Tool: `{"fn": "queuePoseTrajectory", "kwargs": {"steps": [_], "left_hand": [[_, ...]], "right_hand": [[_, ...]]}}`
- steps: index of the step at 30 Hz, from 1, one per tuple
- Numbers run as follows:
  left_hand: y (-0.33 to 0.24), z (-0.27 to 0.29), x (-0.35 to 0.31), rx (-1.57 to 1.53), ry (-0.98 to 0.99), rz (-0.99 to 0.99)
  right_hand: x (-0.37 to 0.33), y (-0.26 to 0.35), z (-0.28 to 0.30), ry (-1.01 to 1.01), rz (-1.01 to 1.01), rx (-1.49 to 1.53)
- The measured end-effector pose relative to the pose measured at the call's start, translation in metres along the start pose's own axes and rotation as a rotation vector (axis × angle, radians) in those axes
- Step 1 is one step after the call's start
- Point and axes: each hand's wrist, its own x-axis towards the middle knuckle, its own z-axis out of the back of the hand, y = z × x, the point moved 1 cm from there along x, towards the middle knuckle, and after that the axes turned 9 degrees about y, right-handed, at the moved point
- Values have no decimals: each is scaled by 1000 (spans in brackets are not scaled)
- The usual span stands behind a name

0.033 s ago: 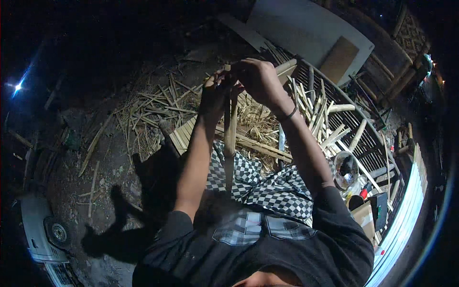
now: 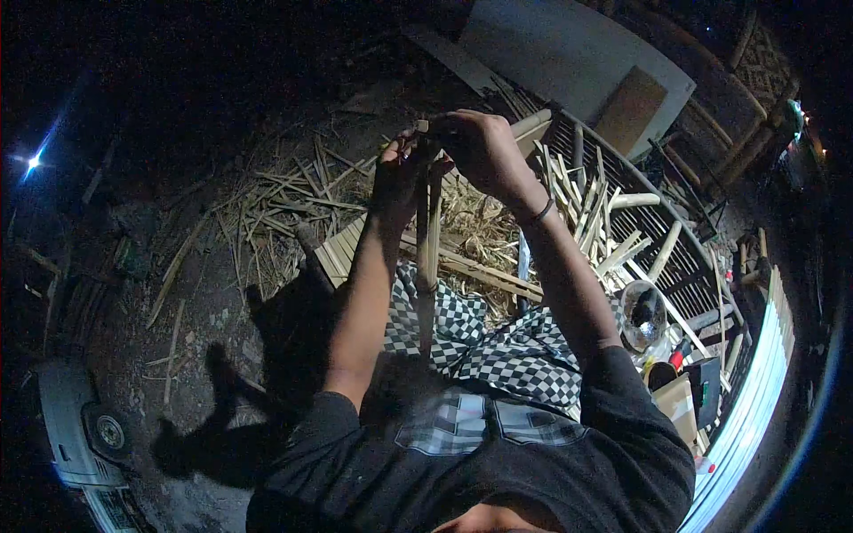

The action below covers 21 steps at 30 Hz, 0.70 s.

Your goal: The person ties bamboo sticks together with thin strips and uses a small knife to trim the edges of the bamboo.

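Currently both hands are raised at upper centre of the frame, meeting at the top end of a bamboo strip (image 2: 428,258). Left hand (image 2: 397,178) is closed around the strip just below its tip, fingers wrapped. Right hand (image 2: 480,147) is curled over the tip from the right, fingers bent inward; whether it pinches the strip or only a small piece at the top, I cannot tell. The two hands touch each other.

Strip hangs near vertical from the hands down the middle of the frame, lower end over the checkered cloth (image 2: 515,355) on the lap. A dark band (image 2: 540,211) sits on the right wrist.

Behind the hands: bamboo offcuts (image 2: 275,204) scattered on the dirt ground, centre-left. Flat slats (image 2: 484,271) lie crosswise just under the hands. More cut pieces (image 2: 613,231) are piled on a slatted platform (image 2: 684,266) at right. Clear glass jar (image 2: 641,313) right of centre. White vehicle (image 2: 75,426) at lower left. Scene is dark, lit from the right edge.
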Motion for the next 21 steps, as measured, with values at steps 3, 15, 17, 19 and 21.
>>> {"fn": "queuePoseTrajectory", "kwargs": {"steps": [3,15,17,19,21], "left_hand": [[8,11,2,63,-7,-12],[44,85,29,184,358,-405],[39,65,26,268,299,-378],[40,64,26,267,220,-274],[38,63,23,271,135,-175]], "right_hand": [[-2,7,2,-1,-74,-19],[-14,-6,0,-20,-59,-19],[-19,-4,1,-16,-104,57],[-19,0,3,-9,-139,139],[-17,7,4,42,-149,125]]}}
